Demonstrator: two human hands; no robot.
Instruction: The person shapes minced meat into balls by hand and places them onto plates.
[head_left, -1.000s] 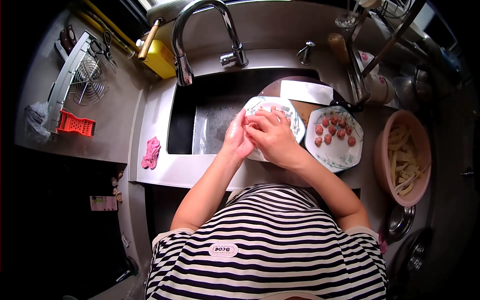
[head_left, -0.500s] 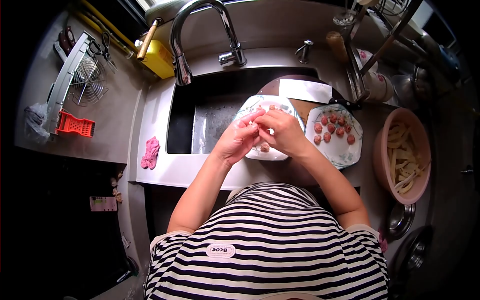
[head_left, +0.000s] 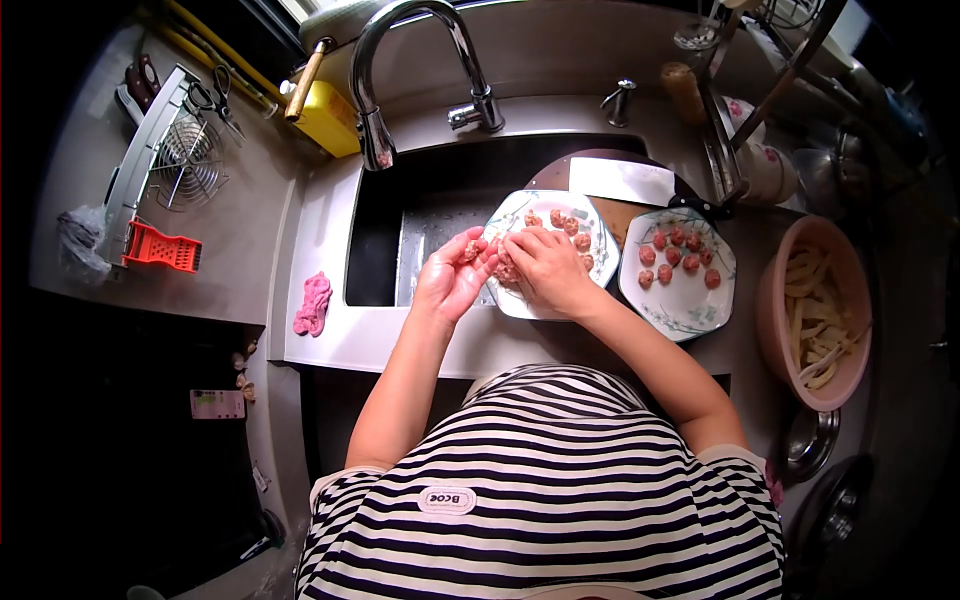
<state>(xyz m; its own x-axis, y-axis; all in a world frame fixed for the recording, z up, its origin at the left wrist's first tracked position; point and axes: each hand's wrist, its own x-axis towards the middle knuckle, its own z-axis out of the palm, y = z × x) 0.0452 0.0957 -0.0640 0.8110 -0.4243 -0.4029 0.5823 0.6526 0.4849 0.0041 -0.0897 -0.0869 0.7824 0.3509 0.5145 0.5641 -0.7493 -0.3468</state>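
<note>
My left hand (head_left: 452, 282) is palm up at the left edge of the near white plate (head_left: 603, 242), its fingers curled round a small lump of ground meat (head_left: 472, 250). Over that same plate, my right hand (head_left: 548, 270) reaches down with bent fingers into a larger mound of ground meat (head_left: 507, 270), partly hidden beneath them. Several meatballs (head_left: 570, 226) lie along the back and right of this plate. To its right, a second white plate (head_left: 665, 308) carries several darker meatballs (head_left: 690, 262).
Behind the plates, a cleaver (head_left: 620, 180) rests on a round board (head_left: 612, 215). The sink (head_left: 420, 240) and faucet (head_left: 375, 140) are at left. A pink basin (head_left: 850, 385) of pale strips stands right. A pink cloth (head_left: 313, 303) lies by the sink.
My hands were together over the plate and have parted. My right hand has lowered onto the meat mound, while my left hand has shifted left with the lump. The view has moved slightly.
</note>
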